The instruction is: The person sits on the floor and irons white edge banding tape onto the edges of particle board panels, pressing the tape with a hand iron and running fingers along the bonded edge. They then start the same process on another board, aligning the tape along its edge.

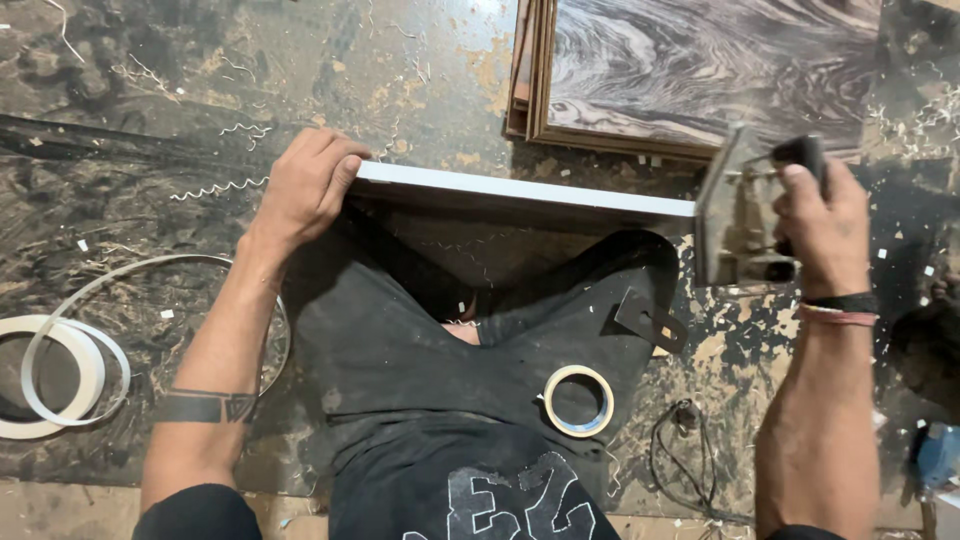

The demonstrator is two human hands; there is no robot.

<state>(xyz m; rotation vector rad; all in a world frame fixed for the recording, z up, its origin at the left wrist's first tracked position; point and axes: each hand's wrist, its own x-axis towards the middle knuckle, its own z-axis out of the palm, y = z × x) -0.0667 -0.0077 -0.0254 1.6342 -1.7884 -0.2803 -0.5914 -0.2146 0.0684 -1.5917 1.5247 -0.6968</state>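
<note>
A long white-edged board stands on edge across the seated person's knees. The left hand clamps its fingers over the board's left end. At the board's right end, the right hand grips a grey metal trimmer. Below the board, a tape roll rests on the lap.

Dim, warm overhead light, brightest on the white board edge. Soft shadow beneath the board, across the lap. Mild glare on the veneered panel. Slight motion blur at the trimmer; corners darkened, bent.
</note>
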